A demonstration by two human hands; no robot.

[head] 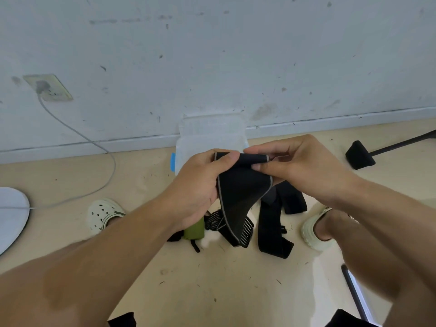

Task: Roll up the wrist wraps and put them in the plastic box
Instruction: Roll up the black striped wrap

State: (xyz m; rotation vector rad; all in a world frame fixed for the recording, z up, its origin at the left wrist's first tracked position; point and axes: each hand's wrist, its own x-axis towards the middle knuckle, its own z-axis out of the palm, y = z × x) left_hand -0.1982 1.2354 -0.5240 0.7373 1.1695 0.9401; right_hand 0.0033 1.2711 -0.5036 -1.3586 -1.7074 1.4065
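Note:
I hold a black wrist wrap with grey edging [243,192] in the air in front of me. My left hand [200,185] grips its left side, thumb on the top edge. My right hand [297,166] pinches the top end, which is curled over into a small roll. The wrap's tail hangs down toward the floor. The clear plastic box [188,149] with a blue latch stands open against the wall, just behind my hands. More wraps lie on the floor below: a black one [271,227], a striped black-and-white one [247,230] and a green one [194,230].
My feet in pale clogs [103,213] rest left and right of the pile. A grey cable [94,142] runs from a wall socket [49,88] across the floor to a white round object [11,213] at left. A black stand foot [359,155] sits at right.

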